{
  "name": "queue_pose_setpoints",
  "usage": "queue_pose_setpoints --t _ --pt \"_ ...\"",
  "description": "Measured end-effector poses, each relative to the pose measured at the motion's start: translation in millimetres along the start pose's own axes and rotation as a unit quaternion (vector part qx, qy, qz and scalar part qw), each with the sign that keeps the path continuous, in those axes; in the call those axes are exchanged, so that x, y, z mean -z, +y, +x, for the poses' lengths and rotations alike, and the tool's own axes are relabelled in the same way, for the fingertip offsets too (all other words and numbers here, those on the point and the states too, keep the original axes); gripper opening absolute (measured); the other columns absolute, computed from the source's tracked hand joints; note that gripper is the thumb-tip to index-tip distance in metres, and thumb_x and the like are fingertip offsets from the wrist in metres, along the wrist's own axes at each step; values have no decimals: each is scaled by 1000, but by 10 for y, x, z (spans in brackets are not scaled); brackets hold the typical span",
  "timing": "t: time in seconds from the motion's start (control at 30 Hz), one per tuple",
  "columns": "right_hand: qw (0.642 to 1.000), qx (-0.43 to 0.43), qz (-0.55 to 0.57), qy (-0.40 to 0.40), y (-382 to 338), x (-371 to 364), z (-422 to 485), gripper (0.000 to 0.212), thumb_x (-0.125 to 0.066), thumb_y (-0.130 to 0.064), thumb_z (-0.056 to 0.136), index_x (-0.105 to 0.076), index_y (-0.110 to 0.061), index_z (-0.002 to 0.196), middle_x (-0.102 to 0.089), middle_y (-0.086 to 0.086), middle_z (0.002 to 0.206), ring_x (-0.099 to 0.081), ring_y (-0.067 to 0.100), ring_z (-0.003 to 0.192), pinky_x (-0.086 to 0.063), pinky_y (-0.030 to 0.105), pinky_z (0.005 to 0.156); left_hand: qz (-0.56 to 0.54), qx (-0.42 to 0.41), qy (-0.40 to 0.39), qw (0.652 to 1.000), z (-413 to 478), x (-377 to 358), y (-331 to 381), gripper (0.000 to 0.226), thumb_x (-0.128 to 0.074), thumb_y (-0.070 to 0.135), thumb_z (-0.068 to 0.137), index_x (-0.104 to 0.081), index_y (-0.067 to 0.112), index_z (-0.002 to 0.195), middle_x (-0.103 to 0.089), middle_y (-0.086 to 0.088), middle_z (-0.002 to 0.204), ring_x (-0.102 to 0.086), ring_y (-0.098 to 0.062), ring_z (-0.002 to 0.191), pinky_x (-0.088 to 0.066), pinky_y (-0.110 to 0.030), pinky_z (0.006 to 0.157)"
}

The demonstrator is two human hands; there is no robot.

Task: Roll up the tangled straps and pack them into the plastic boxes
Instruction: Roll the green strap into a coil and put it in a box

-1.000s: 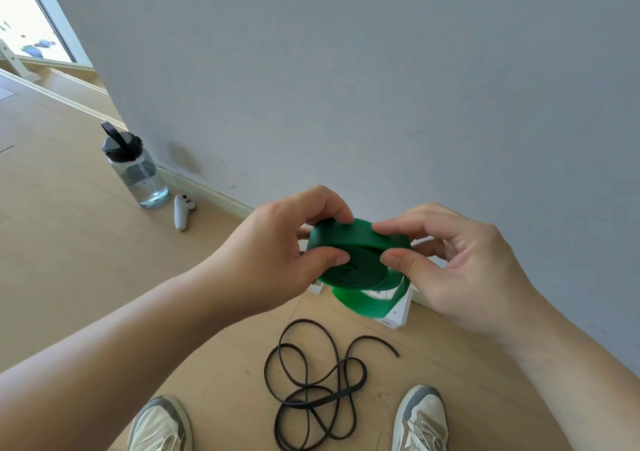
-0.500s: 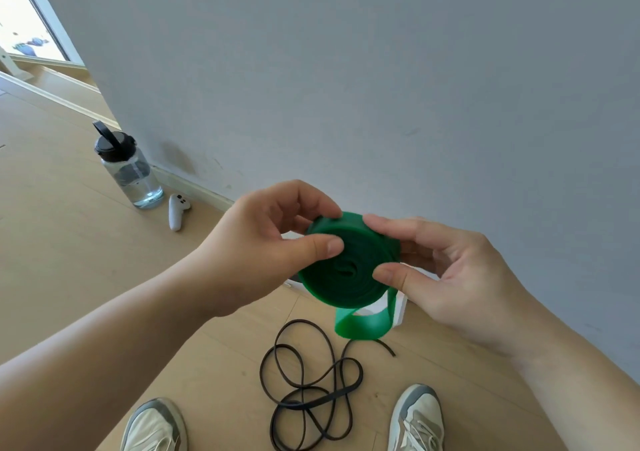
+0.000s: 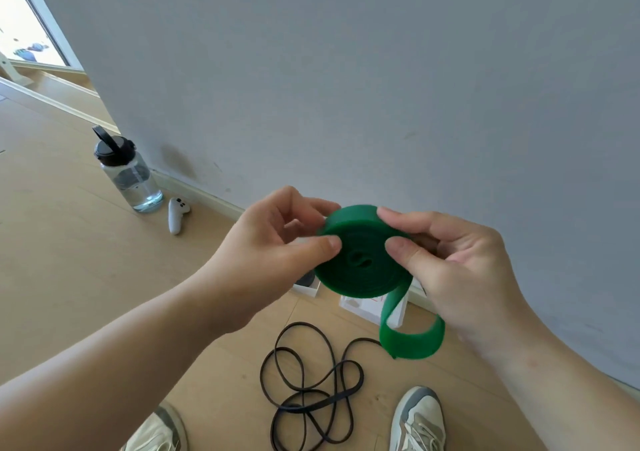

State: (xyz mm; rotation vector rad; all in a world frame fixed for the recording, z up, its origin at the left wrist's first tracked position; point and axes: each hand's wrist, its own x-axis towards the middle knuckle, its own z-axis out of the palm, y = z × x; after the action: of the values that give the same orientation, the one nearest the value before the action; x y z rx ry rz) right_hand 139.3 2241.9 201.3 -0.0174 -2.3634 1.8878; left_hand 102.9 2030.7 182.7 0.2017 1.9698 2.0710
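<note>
Both hands, left hand point(image 3: 277, 253) and right hand point(image 3: 460, 270), pinch the green strap point(image 3: 360, 256) coil mid-air above the plastic boxes point(image 3: 360, 306), and the dangling tail could spring the roll loose if either thumb eases.

boxes point(image 3: 356, 307) mostly behind green roll point(image 3: 360, 270) — contents unseen, shoes point(image 3: 419, 419) (both) cropped

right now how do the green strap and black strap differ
The green strap is wide; the black strap is thinner. The green strap is wound into a roll with a loose tail; the black strap lies in tangled loops. The left hand and right hand pinch the green strap; the black strap is on the floor. Both are flexible.
</note>
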Motion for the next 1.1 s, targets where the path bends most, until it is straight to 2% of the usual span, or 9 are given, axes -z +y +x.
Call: queue_pose_setpoints --t 0.1,0.23,0.43,0.57,0.63,0.7,0.83,0.93,1.1 --pt "996 27 -77 -42 4 -1 -28 39 -73 9 86 -84 -27 97 -77 -8 101 -72 12 99 -56 23 85 202 -53 -24 978 -33 -17 6 28 -86 14 81 -61 22 91 -72 16 117 -71 -5 106 -61 -26 87" --pt "988 69 -120 -66 -17 -36 -65 38 -74 8 86 -82 -26 102 -76 -13 103 -72 8 102 -57 18 84 257 -81 -31 962 -36 -20 10 35 -87 19 79 -59 34 94 -73 10 104 -69 -7 100 -64 -30 77" --pt "999 3 23 24 -25 15 9 30 -77 -5 86 -80 -29 104 -82 -6 96 -77 12 95 -59 20 86 50 -2 17 999 -8 60 58 32 -90 11 77 -60 16 89 -75 -18 97 -76 -37 88 -63 -48 72" --pt "998 -15 58 35 -40 -3 25 28 -75 -8 87 -80 -28 105 -82 -4 94 -77 10 91 -59 21 85 -65 34 9 997 -30 27 27 34 -89 11 77 -59 13 94 -73 -26 101 -69 -54 99 -53 -72 92" --pt "997 -19 62 41 -37 14 39 26 -74 -9 87 -80 -28 103 -82 -3 95 -77 12 91 -61 28 88 -78 43 15 996 -32 -8 7 33 -84 10 79 -56 10 98 -72 -25 105 -70 -52 100 -51 -73 93" --pt "999 -9 19 33 -19 47 37 26 -74 -6 89 -81 -29 101 -81 -6 96 -77 11 95 -61 33 92 -3 36 1 999 -23 -25 -34 33 -82 12 82 -55 8 99 -75 -16 105 -74 -40 100 -56 -66 91" --pt "986 39 -151 -62 24 33 -28 31 -73 -4 91 -82 -33 99 -77 -15 98 -71 8 102 -58 26 89 184 1 -41 982 -11 -33 -45 36 -85 30 82 -64 33 111 -72 12 115 -70 -5 107 -62 -28 86" --pt "983 17 -156 -99 55 8 -66 29 -76 -7 90 -82 -34 98 -77 -17 96 -72 5 100 -59 24 87 221 -8 -89 971 -25 -33 -7 36 -81 22 87 -63 36 116 -75 17 105 -71 -3 100 -59 -19 83" --pt "997 -45 -54 -8 71 60 -6 23 -87 -18 77 -77 -26 96 -80 -5 94 -77 15 90 -63 39 83 178 -24 -25 983 4 -5 18 25 -75 13 93 -70 31 109 -78 8 98 -74 -7 95 -62 -22 79"
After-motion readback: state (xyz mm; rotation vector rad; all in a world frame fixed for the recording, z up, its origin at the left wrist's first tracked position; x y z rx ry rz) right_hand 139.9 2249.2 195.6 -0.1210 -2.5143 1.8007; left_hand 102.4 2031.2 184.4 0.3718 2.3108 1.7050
